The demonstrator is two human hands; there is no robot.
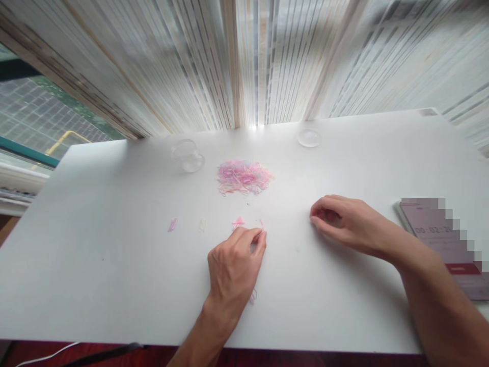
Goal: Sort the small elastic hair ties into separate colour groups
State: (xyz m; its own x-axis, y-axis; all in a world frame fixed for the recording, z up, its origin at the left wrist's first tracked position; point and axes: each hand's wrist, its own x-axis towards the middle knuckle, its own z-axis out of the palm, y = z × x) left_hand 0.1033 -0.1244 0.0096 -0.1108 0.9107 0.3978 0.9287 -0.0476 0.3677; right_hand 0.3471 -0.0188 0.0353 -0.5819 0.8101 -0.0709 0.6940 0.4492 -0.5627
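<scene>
My left hand is low over the white table, thumb and forefinger pinched at a small pink rubber band that shows just past the fingertips. Beside its knuckles lies a little group of pink rubber bands. Farther left are a pale yellowish group and a purple group. Some purplish bands show partly behind the left wrist. A mixed pile of rubber bands, mostly pink, lies beyond the hand. My right hand rests to the right, fingertips closed together; whatever they hold is hidden.
A clear round container and a small clear piece stand at the back left of the table. A clear round lid lies at the back right. A phone showing a timer is beside my right forearm. Striped curtains hang behind.
</scene>
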